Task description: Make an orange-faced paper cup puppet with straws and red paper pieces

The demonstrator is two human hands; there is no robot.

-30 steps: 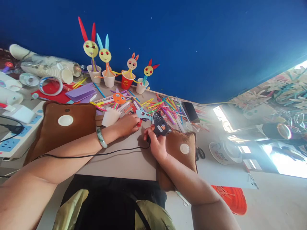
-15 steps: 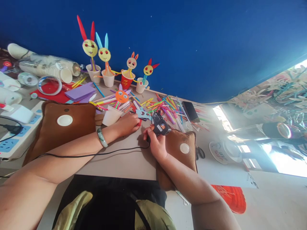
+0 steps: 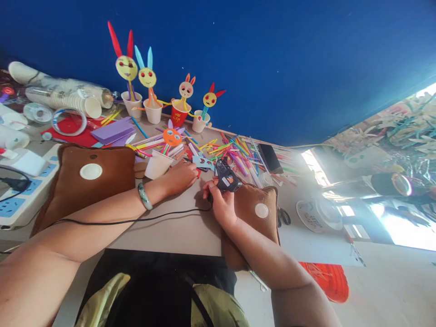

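My right hand is closed round a black glue gun, its cord running left across the table and over my left forearm. The gun's front points toward a light blue paper cut-out with dark and red marks. My left hand, a bangle at its wrist, is closed at the near edge of that cut-out, with something red by the fingertips. Just behind the left hand leans a white paper cup bearing an orange rabbit face on a stem. The glue gun's tip is hidden.
Brown cushions lie under or beside both forearms. Paper-cup rabbit figures stand along the blue wall. Coloured sticks, a phone, scissors and a power strip lie around.
The view has shifted very slightly. Both hands, the glue gun and the light blue cut-out stay almost in place.
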